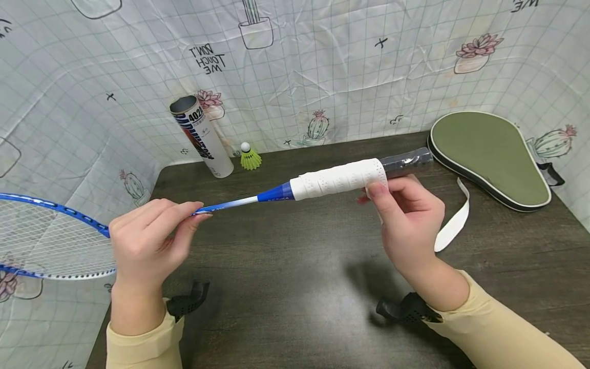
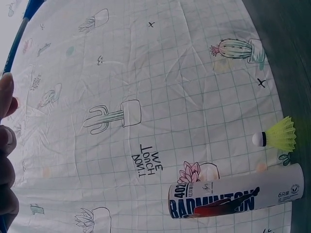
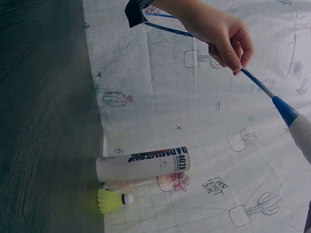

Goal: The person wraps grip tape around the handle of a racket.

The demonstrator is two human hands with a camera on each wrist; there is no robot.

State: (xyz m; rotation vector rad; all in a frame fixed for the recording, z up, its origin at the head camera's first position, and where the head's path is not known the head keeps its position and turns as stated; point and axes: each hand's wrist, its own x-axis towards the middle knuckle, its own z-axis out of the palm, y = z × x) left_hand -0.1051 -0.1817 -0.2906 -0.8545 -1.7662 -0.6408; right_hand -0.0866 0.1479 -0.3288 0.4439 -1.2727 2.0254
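Observation:
A blue and white badminton racket (image 1: 275, 192) is held up across the head view, its strung head at the far left. My left hand (image 1: 149, 238) pinches the shaft between thumb and fingertips. White perforated grip tape (image 1: 336, 179) is wound round most of the handle. The butt end (image 1: 407, 162) shows dark under shiny film. At the edge of the winding, my right hand (image 1: 410, 215) pinches the tape with its thumb and fingers. A loose tape tail (image 1: 455, 220) hangs behind the right wrist. In the right wrist view the left hand (image 3: 218, 36) grips the shaft.
A badminton tube (image 1: 203, 137) stands at the back left, beside a yellow shuttlecock (image 1: 250, 157). An olive racket case (image 1: 484, 156) lies at the back right on the dark table (image 1: 286, 297). A patterned cloth (image 1: 350, 77) covers the walls behind.

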